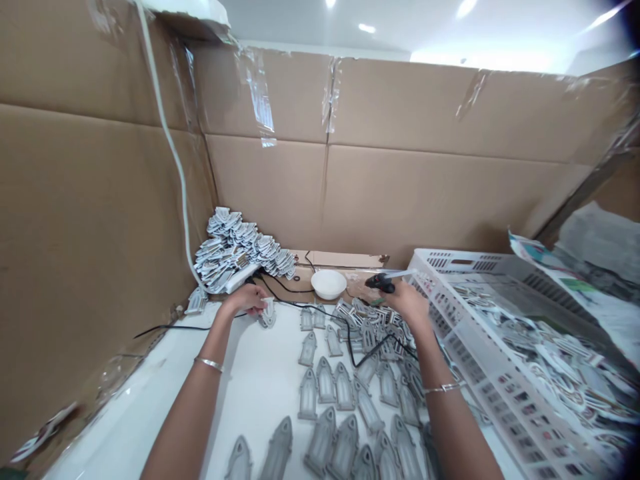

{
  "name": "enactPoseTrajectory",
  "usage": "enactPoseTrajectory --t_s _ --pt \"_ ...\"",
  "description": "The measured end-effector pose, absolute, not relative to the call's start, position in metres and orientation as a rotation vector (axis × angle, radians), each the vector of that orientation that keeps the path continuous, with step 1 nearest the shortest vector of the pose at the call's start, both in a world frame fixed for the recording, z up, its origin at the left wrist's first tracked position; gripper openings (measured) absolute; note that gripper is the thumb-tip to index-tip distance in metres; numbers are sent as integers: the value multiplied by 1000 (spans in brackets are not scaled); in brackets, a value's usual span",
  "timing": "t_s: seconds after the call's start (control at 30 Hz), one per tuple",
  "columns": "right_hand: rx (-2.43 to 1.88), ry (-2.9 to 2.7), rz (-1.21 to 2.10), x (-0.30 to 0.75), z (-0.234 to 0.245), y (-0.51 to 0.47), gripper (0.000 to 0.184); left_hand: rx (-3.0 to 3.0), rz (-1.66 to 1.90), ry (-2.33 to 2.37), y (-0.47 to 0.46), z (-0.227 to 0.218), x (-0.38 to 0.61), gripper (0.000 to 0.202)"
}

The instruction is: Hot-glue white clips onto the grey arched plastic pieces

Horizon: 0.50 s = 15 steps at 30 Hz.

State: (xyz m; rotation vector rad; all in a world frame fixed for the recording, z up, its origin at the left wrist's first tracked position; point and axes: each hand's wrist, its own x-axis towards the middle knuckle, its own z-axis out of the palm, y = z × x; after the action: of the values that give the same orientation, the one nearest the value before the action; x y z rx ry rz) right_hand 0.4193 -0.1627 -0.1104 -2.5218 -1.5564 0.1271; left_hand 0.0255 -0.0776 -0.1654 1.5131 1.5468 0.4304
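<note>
Taped cardboard sheets [265, 193] are being used as a lining around the white tabletop [250, 400], and a white cable [167, 147] is being run down the left corner. Against the back of the tabletop, a heap of printed arched pieces [235, 247] is being kept piled, with a white bowl [329, 283] standing to its right. Rows of grey arched pieces [320, 380] are being laid flat across the tabletop, spaced apart in front and bunched together just below the right hand. At the far right, a white plastic crate [450, 260] is being kept beside them, with printed pieces [540, 353] heaped inside it.

From the head view, a single grey piece [267, 313] is being pinched upright in the left hand [245, 300], the grip clenched on it near the back of the rows. In the right hand [410, 300], a black glue gun [381, 283] is being held in a closed grip above the bunched pieces, while its black cord [355, 353] is being trailed over the tabletop.
</note>
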Motion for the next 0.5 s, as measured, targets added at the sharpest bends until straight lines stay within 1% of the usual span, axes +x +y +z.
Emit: enactPoseTrajectory --t_s 0.13,0.3,0.5 --pt "-2452 -1555 109 426 -111 -163 45 1483 381 1556 -78 -168 22 22" --pt "-2474 -1513 112 427 -111 -163 48 1472 393 1556 -82 -165 16 15" --pt "-2463 -1507 144 423 -108 -165 46 1468 389 1552 -82 -162 13 14"
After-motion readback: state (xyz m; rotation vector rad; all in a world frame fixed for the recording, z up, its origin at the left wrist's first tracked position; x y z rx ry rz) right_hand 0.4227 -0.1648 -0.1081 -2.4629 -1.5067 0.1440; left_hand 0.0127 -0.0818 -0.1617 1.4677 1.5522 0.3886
